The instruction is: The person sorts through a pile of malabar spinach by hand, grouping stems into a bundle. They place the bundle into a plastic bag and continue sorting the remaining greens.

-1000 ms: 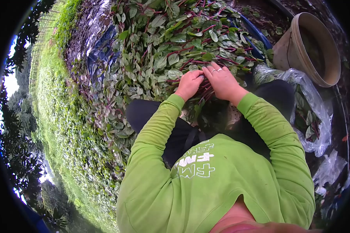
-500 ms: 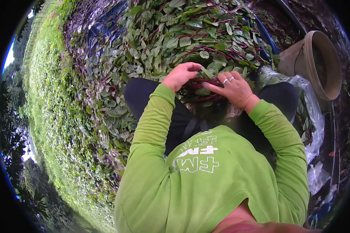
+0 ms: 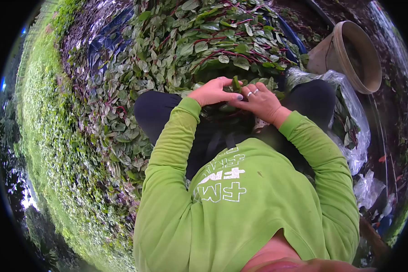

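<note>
White block letters (image 3: 221, 192) on green sweatshirt (image 3: 263, 213), wording unclear.

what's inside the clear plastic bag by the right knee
Some green leaves show in the bag, with a few reddish bits. The crinkled, shiny plastic blurs the rest and the right knee covers part, so how full it is can't be told.

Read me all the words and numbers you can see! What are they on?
"FM", in big letters, upside down in this view, on the front of the green sweatshirt; it seems to repeat in stacked rows.
The upper rows are too folded and blurred to read fully.
No writing can be read on the bucket or the clear plastic bag.
</note>
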The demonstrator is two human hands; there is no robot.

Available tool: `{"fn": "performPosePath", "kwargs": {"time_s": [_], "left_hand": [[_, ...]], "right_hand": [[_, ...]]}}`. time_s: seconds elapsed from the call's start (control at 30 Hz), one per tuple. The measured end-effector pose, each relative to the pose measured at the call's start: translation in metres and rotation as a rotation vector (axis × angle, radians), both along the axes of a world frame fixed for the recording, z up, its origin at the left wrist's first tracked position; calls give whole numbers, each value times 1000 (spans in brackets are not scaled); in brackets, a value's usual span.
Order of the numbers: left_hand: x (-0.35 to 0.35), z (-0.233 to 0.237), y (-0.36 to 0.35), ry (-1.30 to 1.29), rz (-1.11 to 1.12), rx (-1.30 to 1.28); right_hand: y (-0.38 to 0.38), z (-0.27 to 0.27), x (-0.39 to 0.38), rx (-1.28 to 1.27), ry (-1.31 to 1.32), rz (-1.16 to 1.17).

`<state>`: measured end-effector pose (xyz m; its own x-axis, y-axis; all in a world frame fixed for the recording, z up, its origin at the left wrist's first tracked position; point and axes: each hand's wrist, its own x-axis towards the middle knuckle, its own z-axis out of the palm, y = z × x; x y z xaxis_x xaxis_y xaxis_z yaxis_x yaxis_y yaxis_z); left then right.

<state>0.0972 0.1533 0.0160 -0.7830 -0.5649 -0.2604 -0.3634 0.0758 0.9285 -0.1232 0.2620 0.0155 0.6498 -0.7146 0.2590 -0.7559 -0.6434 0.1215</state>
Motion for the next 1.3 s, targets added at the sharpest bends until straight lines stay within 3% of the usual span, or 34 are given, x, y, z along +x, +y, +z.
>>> {"fn": "performPosePath", "kwargs": {"time_s": [0.07, 0.2, 0.3, 0.4, 0.5, 0.53, 0.6, 0.63, 0.67, 0.7, 0.73, 0.77, 0.8, 0.83, 0.87, 0.93, 0.97, 1.0, 1.07, 1.2, 1.3], "left_hand": [[-13, 2, 14, -102, 132, 6], [-15, -44, 10, 212, 284, 187], [-12, -35, 10, 159, 277, -89], [-20, -29, 15, 87, 427, -295], [-19, -33, 1, -94, 484, -680], [-10, -36, -16, -94, 556, -831], [25, -31, -60, -106, 950, -824], [55, -29, -92, -233, 1146, -737], [76, 3, -104, -160, 1194, -644], [97, -15, -138, -560, 1490, -593], [97, 15, -142, -741, 1496, -408], [81, 33, -139, -868, 1454, -486], [88, 12, -152, -791, 1263, -795], [95, -13, -166, -701, 1048, -1080], [80, -19, -177, -398, 820, -1143], [13, -31, -176, -225, 568, -889], [-15, -48, -178, -178, 416, -971], [-39, -60, -180, -334, 312, -928], [-74, -82, -185, -525, 261, -903], [-97, -75, -193, -850, 198, -821], [-70, -65, -210, -575, 167, -531]], "right_hand": [[2, -3, -1, 36, 3, 2], [-1, -7, -1, 19, -26, -9], [-6, -8, 0, -17, -40, -14], [-12, -11, 1, 2, -46, -5], [-20, -6, 5, 55, -30, -16], [-21, -4, 6, 74, -23, -27], [-23, -6, 5, 46, -27, -40], [-24, -6, 4, 31, -29, -52], [-25, -4, 2, 84, -19, -63], [-27, -4, 1, 91, -32, -67], [-30, -5, -1, 96, -44, -71], [-34, -5, -1, 102, -60, -72], [-38, -6, 0, 122, -79, -92], [-42, -4, -1, 161, -100, -102], [-45, -1, -2, 203, -120, -111], [-52, -5, -6, 253, -185, -159], [-55, -8, -8, 263, -191, -181], [-57, -10, -10, 274, -196, -202], [-61, -13, -15, 299, -205, -229], [-61, -25, -17, 307, -213, -358], [-65, -25, -19, 384, -168, -413]]}}
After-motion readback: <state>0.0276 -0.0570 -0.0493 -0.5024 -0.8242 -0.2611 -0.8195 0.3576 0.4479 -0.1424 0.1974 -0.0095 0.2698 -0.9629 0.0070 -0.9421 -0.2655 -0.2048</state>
